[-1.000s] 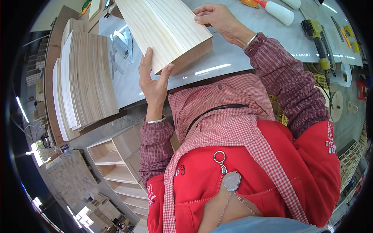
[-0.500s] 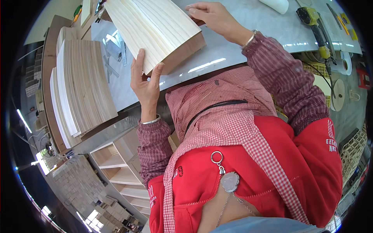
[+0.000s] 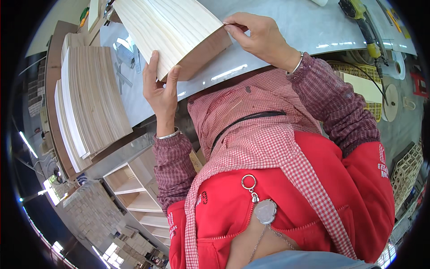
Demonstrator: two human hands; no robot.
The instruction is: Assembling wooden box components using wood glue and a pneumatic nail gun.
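Note:
A pale wooden box (image 3: pixel 172 31) with striped grain lies at the near edge of the table, its plain end face toward me. My left hand (image 3: pixel 160 89) grips its near left corner, fingers along the side and top, thumb at the end face. At the near right corner, my right hand (image 3: pixel 264 38) is closed in a pinch, thumb and forefinger together against the top edge. Whatever small thing may be between those fingertips is too small to make out. The underside of the box is hidden.
Stacked wooden boards (image 3: pixel 92 94) stand on the left of the glossy grey table (image 3: pixel 277 11). Metal strips (image 3: pixel 123 78) lie between stack and box. A yellow-green power drill (image 3: pixel 358 18) is at the right edge, with its cord hanging. Wooden shelving (image 3: pixel 134 197) stands lower left.
My right hand has come toward me from beside the box's right side to its near right corner, and its fingers have closed into a pinch. My left hand keeps its hold.

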